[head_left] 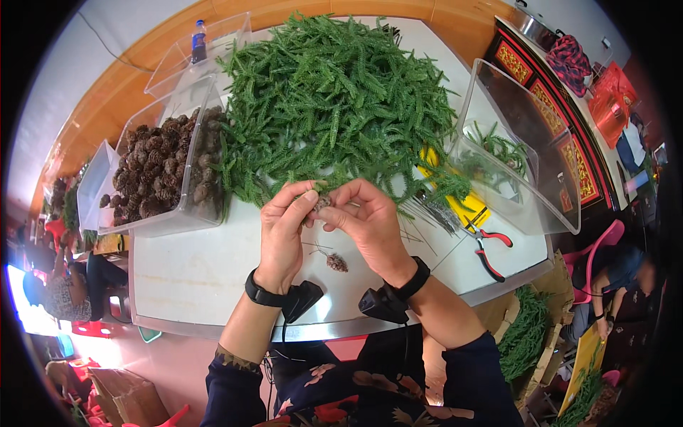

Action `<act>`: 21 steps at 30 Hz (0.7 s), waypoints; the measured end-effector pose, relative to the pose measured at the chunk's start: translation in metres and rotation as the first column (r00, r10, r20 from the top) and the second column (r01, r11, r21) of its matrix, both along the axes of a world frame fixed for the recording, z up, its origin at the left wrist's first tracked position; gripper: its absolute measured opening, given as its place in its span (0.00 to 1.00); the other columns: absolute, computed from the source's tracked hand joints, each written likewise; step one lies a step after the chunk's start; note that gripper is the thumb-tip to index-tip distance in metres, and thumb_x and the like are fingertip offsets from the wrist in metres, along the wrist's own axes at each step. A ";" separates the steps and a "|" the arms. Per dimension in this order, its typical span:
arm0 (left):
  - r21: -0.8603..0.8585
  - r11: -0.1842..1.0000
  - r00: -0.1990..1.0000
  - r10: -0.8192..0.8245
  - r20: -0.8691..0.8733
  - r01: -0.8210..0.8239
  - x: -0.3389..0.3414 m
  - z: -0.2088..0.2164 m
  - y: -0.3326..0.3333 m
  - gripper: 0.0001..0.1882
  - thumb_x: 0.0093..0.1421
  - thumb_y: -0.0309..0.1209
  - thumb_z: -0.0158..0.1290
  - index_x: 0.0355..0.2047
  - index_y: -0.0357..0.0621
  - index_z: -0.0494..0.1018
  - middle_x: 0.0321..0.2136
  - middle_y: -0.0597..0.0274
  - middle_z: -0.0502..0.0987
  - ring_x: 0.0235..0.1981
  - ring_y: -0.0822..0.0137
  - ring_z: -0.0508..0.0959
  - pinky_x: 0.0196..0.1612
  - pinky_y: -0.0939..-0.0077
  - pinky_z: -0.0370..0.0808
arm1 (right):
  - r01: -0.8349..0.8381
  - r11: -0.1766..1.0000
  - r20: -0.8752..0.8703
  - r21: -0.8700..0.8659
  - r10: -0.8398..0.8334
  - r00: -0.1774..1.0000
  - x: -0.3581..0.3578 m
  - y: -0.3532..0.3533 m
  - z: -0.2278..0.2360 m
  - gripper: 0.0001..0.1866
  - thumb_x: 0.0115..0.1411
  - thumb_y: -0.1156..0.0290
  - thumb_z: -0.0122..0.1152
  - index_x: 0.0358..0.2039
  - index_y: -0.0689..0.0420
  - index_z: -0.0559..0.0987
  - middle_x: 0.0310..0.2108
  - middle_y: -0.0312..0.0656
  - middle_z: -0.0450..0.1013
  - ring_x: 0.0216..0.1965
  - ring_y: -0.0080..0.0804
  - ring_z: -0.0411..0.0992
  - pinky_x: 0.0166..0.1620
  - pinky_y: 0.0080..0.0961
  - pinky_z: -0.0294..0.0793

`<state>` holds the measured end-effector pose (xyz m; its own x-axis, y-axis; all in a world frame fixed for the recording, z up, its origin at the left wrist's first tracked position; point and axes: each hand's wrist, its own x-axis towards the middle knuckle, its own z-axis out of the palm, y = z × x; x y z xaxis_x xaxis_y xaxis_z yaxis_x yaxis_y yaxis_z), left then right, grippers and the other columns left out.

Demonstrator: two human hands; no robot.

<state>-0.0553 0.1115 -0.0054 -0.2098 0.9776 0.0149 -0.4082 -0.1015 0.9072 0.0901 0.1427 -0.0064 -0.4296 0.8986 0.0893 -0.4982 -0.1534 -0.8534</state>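
Above the middle of the white table, my left hand (283, 226) and my right hand (371, 229) meet, fingertips closed on a small pine cone (322, 202). A bit of green sprig shows by the left fingertips; whether it joins the cone is hidden by the fingers. Another pine cone (336, 262) with thin wire at its end lies on the table between my wrists. Just beyond my hands rises a large heap of green artificial pine sprigs (334, 99).
A clear bin of pine cones (153, 167) stands at left. On the right are red-handled pliers (491, 255), dark wire stems (435, 213), a yellow packet (469, 212) and a clear bin (526, 206) with a few sprigs. A bottle (199, 43) stands far left. Other people sit at both sides.
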 end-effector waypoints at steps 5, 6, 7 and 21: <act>0.009 0.997 0.996 -0.080 0.050 0.080 -0.005 0.003 0.003 0.10 0.64 0.26 0.52 0.44 0.39 0.78 0.31 0.70 0.75 0.25 0.81 0.66 0.29 0.87 0.63 | 0.046 0.979 0.136 0.199 -0.074 0.988 0.001 -0.001 0.002 0.11 0.56 0.83 0.66 0.34 0.60 0.72 0.33 0.35 0.73 0.36 0.18 0.74 0.39 0.16 0.77; 0.003 0.992 0.991 -0.127 0.048 0.127 -0.006 0.004 0.003 0.10 0.64 0.27 0.52 0.44 0.39 0.78 0.31 0.71 0.75 0.25 0.81 0.66 0.29 0.87 0.62 | 0.061 0.965 0.170 0.254 -0.107 0.980 0.001 -0.001 0.003 0.11 0.56 0.83 0.66 0.34 0.60 0.71 0.33 0.34 0.73 0.36 0.17 0.74 0.39 0.15 0.77; -0.003 0.985 0.984 -0.174 0.048 0.174 -0.007 0.007 0.002 0.10 0.65 0.27 0.51 0.44 0.39 0.78 0.31 0.71 0.76 0.25 0.82 0.65 0.29 0.87 0.62 | 0.060 0.964 0.172 0.258 -0.107 0.979 0.002 -0.001 0.005 0.11 0.56 0.83 0.66 0.34 0.60 0.71 0.33 0.34 0.73 0.36 0.17 0.74 0.39 0.15 0.77; 0.061 0.976 0.961 -0.195 -0.194 0.211 -0.005 0.011 0.001 0.07 0.64 0.27 0.54 0.40 0.38 0.77 0.32 0.69 0.71 0.31 0.77 0.72 0.38 0.82 0.70 | 0.158 0.920 0.237 0.358 -0.254 0.938 0.016 0.019 0.035 0.06 0.63 0.71 0.62 0.37 0.60 0.78 0.25 0.28 0.71 0.22 0.10 0.60 0.23 0.11 0.56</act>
<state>-0.0602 0.1123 0.0053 0.0068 0.9934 0.1145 -0.2527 -0.1091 0.9614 0.1062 0.1621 0.0284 -0.2882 0.9093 0.3003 -0.2276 0.2395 -0.9438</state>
